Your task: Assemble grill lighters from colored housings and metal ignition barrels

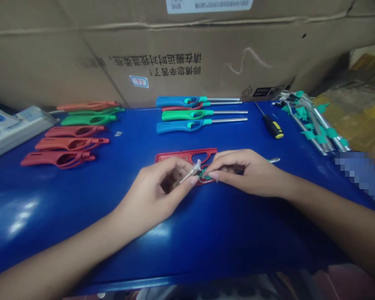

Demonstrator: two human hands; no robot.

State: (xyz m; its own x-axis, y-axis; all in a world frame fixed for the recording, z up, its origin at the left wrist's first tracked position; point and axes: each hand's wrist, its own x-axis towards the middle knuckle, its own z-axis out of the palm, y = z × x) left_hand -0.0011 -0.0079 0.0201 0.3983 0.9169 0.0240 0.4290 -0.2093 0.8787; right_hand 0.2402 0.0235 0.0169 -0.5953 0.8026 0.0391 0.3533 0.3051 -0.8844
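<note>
My left hand (161, 187) pinches a small silver-and-white metal part (191, 172) between thumb and fingers. My right hand (246, 173) grips a green piece (207, 177), and a metal rod tip (274, 160) sticks out beyond that hand, probably from the same piece. Both hands meet just above a red plastic lighter shell (187, 155), which lies on the blue table (118, 233) and is partly hidden by my fingers. Its lower part is out of sight. The fingertips of my two hands nearly touch.
Red and green lighter shells (71, 143) lie in rows at the left. Finished long-nozzle lighters (201, 115) lie at the far edge, near a yellow-handled screwdriver (272, 126). A heap of metal tubes with green clips (315, 123) sits at the right. A cardboard box (162, 54) stands behind.
</note>
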